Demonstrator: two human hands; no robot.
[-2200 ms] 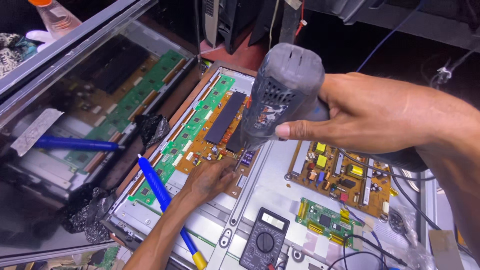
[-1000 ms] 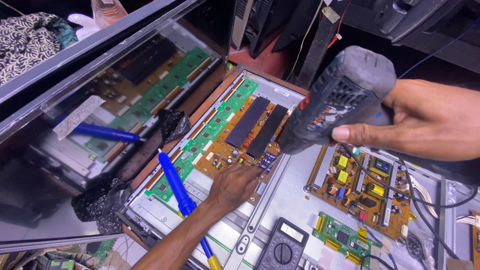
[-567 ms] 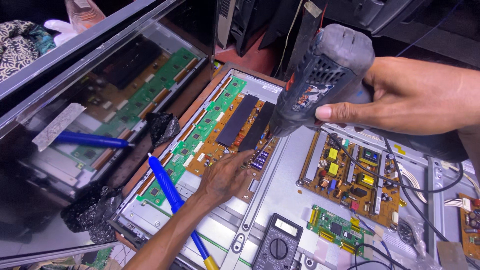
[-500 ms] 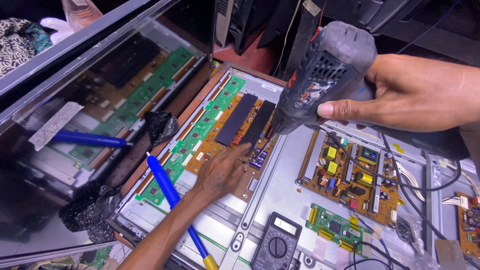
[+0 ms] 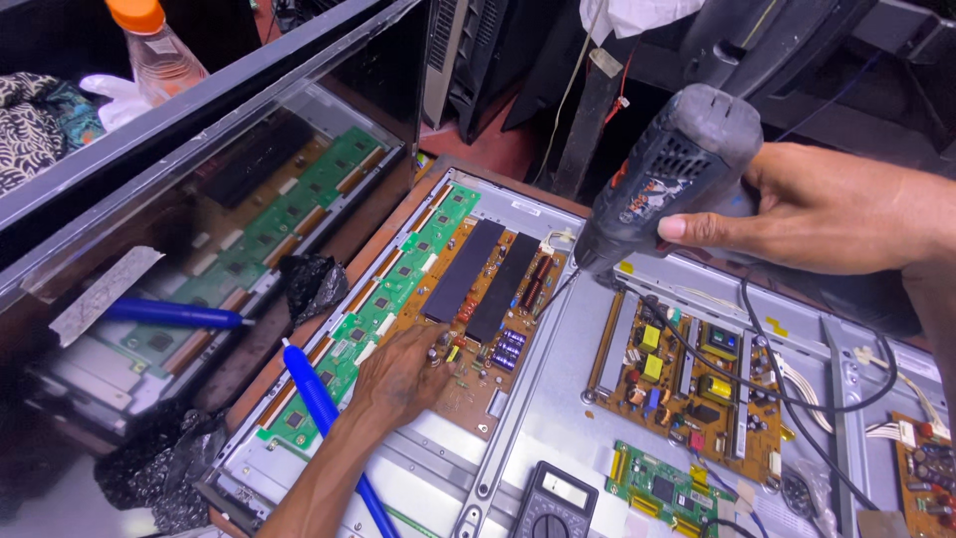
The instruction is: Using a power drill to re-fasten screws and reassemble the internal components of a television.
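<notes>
My right hand [image 5: 836, 209] grips a dark grey electric screwdriver [image 5: 667, 179], its bit pointing down-left at the upper right corner of a brown circuit board [image 5: 476, 397]. That board carries two black heat sinks [image 5: 488, 284] and sits in the grey metal back of a flat screen [image 5: 558, 399]. My left hand [image 5: 398, 374] rests on the board's lower left part with fingertips on small components; I see nothing held in it. A blue-handled screwdriver [image 5: 314, 394] lies beside my left forearm, over a long green strip board [image 5: 388, 289].
To the right are a power board with yellow parts [image 5: 687, 379] and a small green board [image 5: 662, 488], crossed by black cables [image 5: 797, 394]. A multimeter [image 5: 553, 498] lies at the front edge. A reflective dark panel [image 5: 199, 249] stands to the left, with an orange-capped bottle [image 5: 154, 50] behind it and black plastic [image 5: 314, 284] beside it.
The electric screwdriver has shifted right, from over the heat sinks to the board's upper right corner. My left hand has stayed on the board's lower part.
</notes>
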